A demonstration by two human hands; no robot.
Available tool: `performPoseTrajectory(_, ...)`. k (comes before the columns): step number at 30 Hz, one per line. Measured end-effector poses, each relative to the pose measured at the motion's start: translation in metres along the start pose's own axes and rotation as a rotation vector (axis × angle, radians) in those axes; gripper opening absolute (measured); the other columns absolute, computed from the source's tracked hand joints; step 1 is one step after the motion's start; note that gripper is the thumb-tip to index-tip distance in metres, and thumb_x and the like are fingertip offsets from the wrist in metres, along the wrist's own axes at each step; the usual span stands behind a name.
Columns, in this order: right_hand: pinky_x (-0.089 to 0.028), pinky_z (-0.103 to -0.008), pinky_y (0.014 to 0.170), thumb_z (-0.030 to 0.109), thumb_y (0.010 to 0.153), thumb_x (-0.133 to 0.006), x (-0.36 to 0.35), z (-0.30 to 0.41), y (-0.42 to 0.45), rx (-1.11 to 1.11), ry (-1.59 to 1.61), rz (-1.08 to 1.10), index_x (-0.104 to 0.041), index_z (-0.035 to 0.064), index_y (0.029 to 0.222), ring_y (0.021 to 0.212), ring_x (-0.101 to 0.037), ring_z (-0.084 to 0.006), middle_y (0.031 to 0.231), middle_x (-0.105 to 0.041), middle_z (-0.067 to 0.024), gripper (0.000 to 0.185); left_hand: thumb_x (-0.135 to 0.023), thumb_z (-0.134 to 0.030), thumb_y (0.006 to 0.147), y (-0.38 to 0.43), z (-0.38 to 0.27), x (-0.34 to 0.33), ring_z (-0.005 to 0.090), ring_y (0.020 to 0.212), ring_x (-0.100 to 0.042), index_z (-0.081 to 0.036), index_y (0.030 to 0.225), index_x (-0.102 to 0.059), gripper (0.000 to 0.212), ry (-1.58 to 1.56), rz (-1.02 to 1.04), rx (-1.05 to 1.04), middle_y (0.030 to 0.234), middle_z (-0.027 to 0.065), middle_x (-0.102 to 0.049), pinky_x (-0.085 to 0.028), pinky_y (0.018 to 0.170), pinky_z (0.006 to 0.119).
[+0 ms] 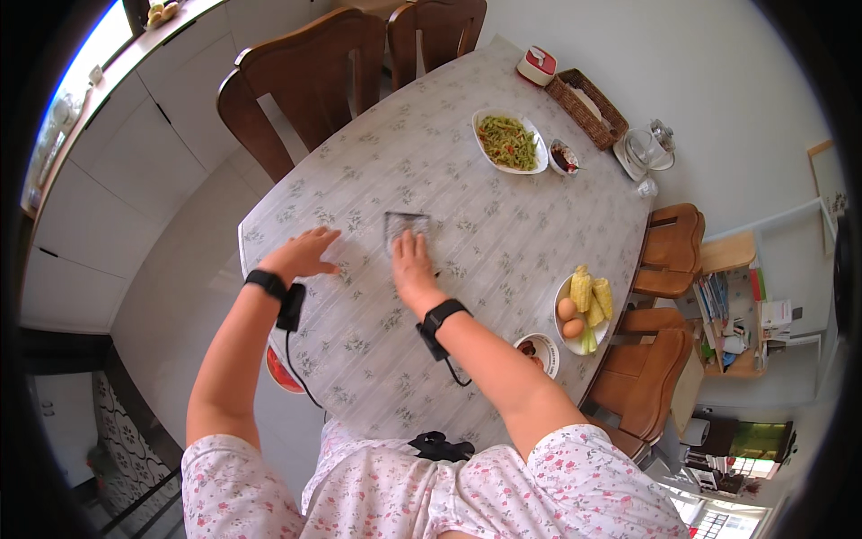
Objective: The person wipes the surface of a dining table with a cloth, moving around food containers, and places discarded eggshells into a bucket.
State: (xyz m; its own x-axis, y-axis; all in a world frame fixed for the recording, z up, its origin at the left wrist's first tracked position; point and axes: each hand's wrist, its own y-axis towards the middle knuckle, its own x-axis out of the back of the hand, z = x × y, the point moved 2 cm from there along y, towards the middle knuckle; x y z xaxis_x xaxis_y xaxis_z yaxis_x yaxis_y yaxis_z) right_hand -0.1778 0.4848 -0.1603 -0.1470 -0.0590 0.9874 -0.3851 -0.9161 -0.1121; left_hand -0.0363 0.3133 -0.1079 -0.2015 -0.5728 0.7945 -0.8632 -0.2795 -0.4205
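Note:
My right hand point(414, 269) holds a grey cloth with a dark border point(407, 224) down under its fingers, against the tabletop. The table wears a pale tablecloth point(404, 162) with a leaf pattern. To the left, my left hand point(303, 252) is over the table near its left edge, fingers spread and nothing in them. Whether it touches the surface is unclear. Each wrist carries a black band with a cabled device. On the right side lie a plate of corn and eggs point(563, 330) and a bowl point(553, 352) with dark brown food, partly hidden by my right forearm.
Farther back stand a dish of shredded green vegetables point(508, 145), a small sauce bowl point(563, 160), a wicker basket point(579, 111), a red-and-white box point(537, 66) and a glass pot point(646, 149). Wooden chairs point(316, 67) line the table. A red round object point(279, 374) shows below its left edge.

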Motion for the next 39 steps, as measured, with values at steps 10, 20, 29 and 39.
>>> performPoseTrajectory(10,-0.043,-0.0366,0.089,-0.005,0.070,-0.055,-0.001,0.066,-0.062,0.352,0.387,-0.063,-0.059,0.0018,0.102,0.100,-0.049,-0.0342,0.106,-0.054,-0.0159,0.034,-0.071,-0.028,0.070,-0.153,0.023,-0.073,0.0353,0.126,-0.036,-0.012,0.133,-0.040,0.072,-0.110,-0.180,0.174,0.138,0.0196,-0.035,-0.035,0.098,0.043)
performPoseTrajectory(20,-0.044,-0.0391,0.087,-0.007,0.069,-0.055,0.049,-0.148,-0.034,-0.252,0.486,-0.124,-0.060,0.0018,0.109,0.106,-0.052,-0.0337,0.113,-0.056,-0.0200,0.041,-0.072,-0.019,0.069,-0.181,-0.011,-0.100,0.0342,0.129,-0.032,-0.011,0.129,-0.045,0.066,-0.023,-0.287,0.132,0.138,0.0196,-0.035,-0.033,0.100,0.044)
performPoseTrajectory(29,-0.044,-0.0400,0.085,-0.007,0.067,-0.056,0.014,-0.088,-0.047,-0.185,0.294,-0.151,-0.059,-0.0005,0.099,0.099,-0.051,-0.0361,0.105,-0.053,-0.0183,0.032,-0.068,-0.015,0.075,-0.164,-0.087,-0.090,0.0309,0.116,-0.046,-0.010,0.122,-0.052,0.050,-0.121,-0.292,-0.189,0.124,0.0141,-0.051,-0.036,0.095,0.040)
performPoseTrajectory(39,-0.049,-0.0367,0.073,0.007,0.066,-0.059,0.019,-0.050,-0.041,-0.027,0.817,-0.162,-0.064,0.0013,0.089,0.080,-0.062,-0.0299,0.083,-0.064,-0.0172,0.024,-0.063,-0.014,0.079,-0.116,-0.174,-0.094,0.0325,0.092,-0.058,-0.006,0.109,-0.058,0.031,-0.169,0.025,-0.607,0.105,0.0128,-0.060,-0.047,0.080,0.039)
